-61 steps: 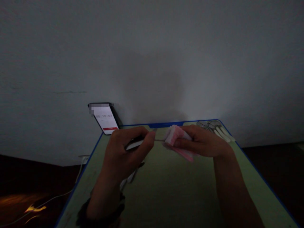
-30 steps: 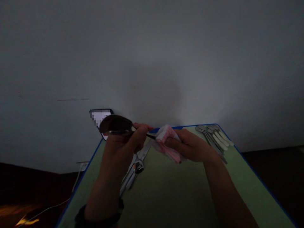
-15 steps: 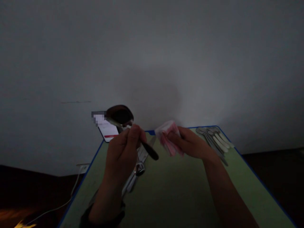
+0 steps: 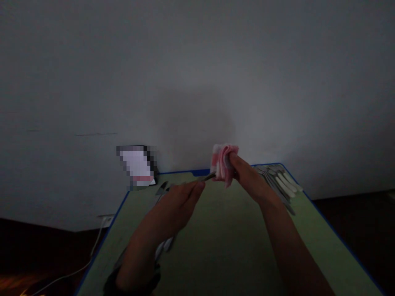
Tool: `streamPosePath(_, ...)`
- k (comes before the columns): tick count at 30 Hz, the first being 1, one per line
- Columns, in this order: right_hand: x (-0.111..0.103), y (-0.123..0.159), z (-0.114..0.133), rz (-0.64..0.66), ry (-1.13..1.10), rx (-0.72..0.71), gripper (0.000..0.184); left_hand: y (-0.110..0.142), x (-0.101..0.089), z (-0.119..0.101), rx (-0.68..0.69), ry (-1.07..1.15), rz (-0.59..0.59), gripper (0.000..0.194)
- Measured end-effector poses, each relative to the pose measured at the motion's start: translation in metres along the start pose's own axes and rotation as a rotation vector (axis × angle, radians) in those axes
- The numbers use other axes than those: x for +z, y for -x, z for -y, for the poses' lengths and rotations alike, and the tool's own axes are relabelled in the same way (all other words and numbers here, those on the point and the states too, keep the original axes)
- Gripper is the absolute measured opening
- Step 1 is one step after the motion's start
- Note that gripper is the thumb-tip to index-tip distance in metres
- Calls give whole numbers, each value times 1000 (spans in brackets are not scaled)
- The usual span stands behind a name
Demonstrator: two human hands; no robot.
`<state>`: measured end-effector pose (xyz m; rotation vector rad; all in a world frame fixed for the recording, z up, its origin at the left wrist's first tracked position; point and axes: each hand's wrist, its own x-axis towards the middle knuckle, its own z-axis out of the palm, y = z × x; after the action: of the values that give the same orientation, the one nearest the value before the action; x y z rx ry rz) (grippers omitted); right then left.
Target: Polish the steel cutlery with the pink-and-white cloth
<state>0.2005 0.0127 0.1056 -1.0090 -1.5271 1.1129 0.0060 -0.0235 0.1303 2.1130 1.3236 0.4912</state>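
Note:
My left hand (image 4: 180,201) is closed round one end of a metal spoon (image 4: 206,178), held level above the green table (image 4: 228,242). The spoon's far end is buried in a pink and white cloth (image 4: 222,163). My right hand (image 4: 247,176) grips that cloth, wrapped about the spoon's end. Both hands are raised over the far half of the table.
More cutlery (image 4: 165,243) lies on the table under my left arm. A row of several spoons (image 4: 279,179) sits at the far right corner. A phone (image 4: 137,166) leans on the wall at the far left. A white cable (image 4: 78,269) hangs off the left edge.
The spoon stood tilted up in my left hand, its bowl by the phone, apart from the cloth. It is now level, with one end inside the cloth in my right hand.

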Motion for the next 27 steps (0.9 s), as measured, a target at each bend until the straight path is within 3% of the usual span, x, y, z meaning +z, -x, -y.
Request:
streamPosePath(5,-3,4,7,313,125,-13,37,-1,-1,0,-12,-56,-6,45)
streamPosePath(7,-2,5,10,376,156,-63,29,-2,-1,0,-7,-73,-17,45)
streamPosePath(12,6,6,15,249,198,-98,20,1,1,-3,10,-37,-4,43)
streamPosePath(18,8,5,15,-91,180,-147,14,8,1,-1,-2,24,34,32)
streamPosePath(20,4,4,15,-145,118,-129,17,9,-2,0,-4,-3,14,31)
streamPosePath(23,-3,6,16,-4,68,-74,21,10,-8,1,9,-83,-39,31)
streamPosePath(27,-16,12,24,224,189,-64,19,16,-12,2,5,-161,-4,35)
